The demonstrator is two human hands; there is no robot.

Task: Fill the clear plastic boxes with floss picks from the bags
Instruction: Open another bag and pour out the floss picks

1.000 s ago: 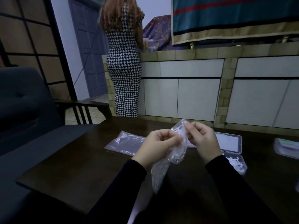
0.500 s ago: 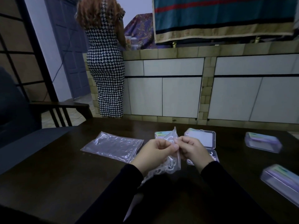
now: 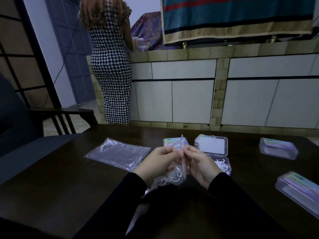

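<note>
We pinch the top edge of the bag (image 3: 178, 163) with both hands, the left hand (image 3: 159, 162) on one side of the mouth and the right hand (image 3: 201, 165) on the other, fingertips closed on the plastic, probably to pull the seal apart. The floss picks (image 3: 170, 178) sag in its lower part, above the dark table (image 3: 69, 169). Just beyond the right hand lies the open box (image 3: 213, 149), lid back and a few picks in its tray, placed near so the bag can tip straight into it. A flat empty-looking bag (image 3: 119, 155) lies left; three shut boxes (image 3: 278, 148) rest behind and right. Another person (image 3: 110, 66) stands at the far counter.
</note>
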